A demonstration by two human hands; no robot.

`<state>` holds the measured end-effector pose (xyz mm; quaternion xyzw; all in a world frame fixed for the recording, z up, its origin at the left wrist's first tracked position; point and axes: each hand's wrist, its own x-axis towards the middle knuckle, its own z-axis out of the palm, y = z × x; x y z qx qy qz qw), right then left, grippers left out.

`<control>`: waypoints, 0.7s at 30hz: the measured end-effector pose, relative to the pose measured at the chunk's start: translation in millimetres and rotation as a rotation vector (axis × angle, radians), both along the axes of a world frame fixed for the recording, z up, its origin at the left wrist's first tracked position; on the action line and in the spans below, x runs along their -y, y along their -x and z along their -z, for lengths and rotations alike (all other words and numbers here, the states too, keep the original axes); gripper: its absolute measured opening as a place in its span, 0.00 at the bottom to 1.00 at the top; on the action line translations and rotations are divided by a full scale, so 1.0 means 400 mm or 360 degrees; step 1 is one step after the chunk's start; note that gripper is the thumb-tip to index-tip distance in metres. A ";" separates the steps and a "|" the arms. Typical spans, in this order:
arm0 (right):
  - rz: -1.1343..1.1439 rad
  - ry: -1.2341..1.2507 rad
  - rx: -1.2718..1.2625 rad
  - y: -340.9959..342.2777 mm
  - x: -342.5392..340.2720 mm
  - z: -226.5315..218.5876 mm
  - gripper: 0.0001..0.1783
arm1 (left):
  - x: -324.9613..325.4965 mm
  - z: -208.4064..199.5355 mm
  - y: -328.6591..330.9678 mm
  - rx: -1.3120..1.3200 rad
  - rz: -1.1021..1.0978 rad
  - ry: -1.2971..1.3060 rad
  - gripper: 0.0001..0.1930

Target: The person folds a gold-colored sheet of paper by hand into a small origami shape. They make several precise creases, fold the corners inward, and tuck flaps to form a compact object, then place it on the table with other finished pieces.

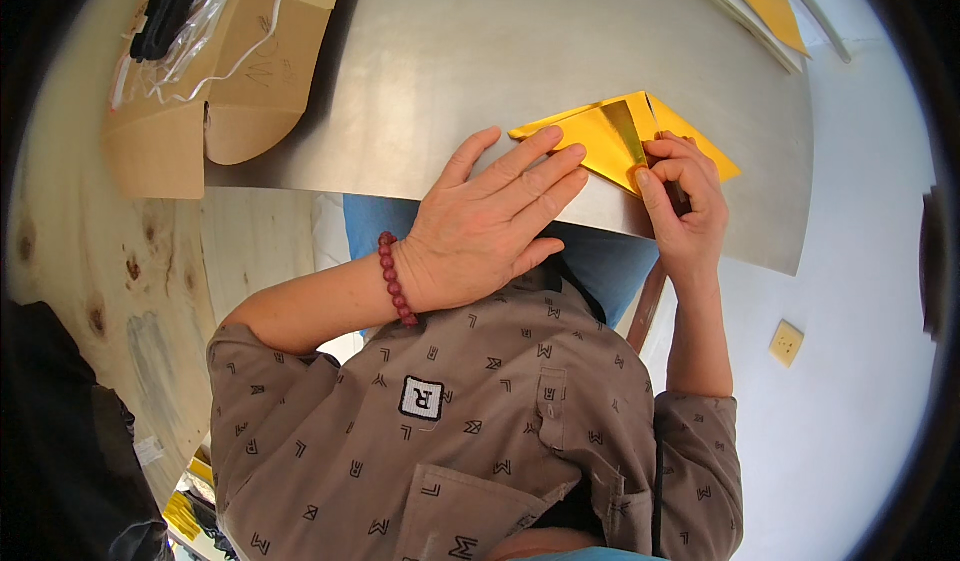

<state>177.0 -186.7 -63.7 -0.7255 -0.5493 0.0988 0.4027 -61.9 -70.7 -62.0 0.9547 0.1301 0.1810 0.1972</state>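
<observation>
On the gold paper (592, 143), left hand (480, 216) rests splayed, right hand (692, 196) pinches tight; likely mid-fold, next needs creasing.

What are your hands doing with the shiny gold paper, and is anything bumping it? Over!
Left hand: fingers spread at near edge. Right hand: pinching a fold. Gold paper: folded, on metal table. Cardboard box off left, not touching it.

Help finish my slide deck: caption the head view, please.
On a grey table, the left hand touches a folded gold sheet while the right hand pinches its near edge.
</observation>
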 end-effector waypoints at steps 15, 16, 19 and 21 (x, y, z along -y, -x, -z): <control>0.0054 -0.0022 0.0022 0.005 -0.004 0.004 0.06 | -0.008 0.008 0.000 0.0005 0.0033 0.0058 0.40; 0.0057 -0.0028 0.0016 0.005 -0.004 0.004 0.06 | -0.010 0.007 0.006 0.0001 0.0057 0.0056 0.40; 0.0055 -0.0025 0.0038 0.005 -0.003 0.005 0.06 | -0.013 0.005 0.019 -0.0076 0.0081 0.0100 0.43; 0.0050 -0.0023 0.0045 0.005 -0.003 0.005 0.06 | -0.012 0.004 0.022 -0.0088 0.0073 0.0102 0.43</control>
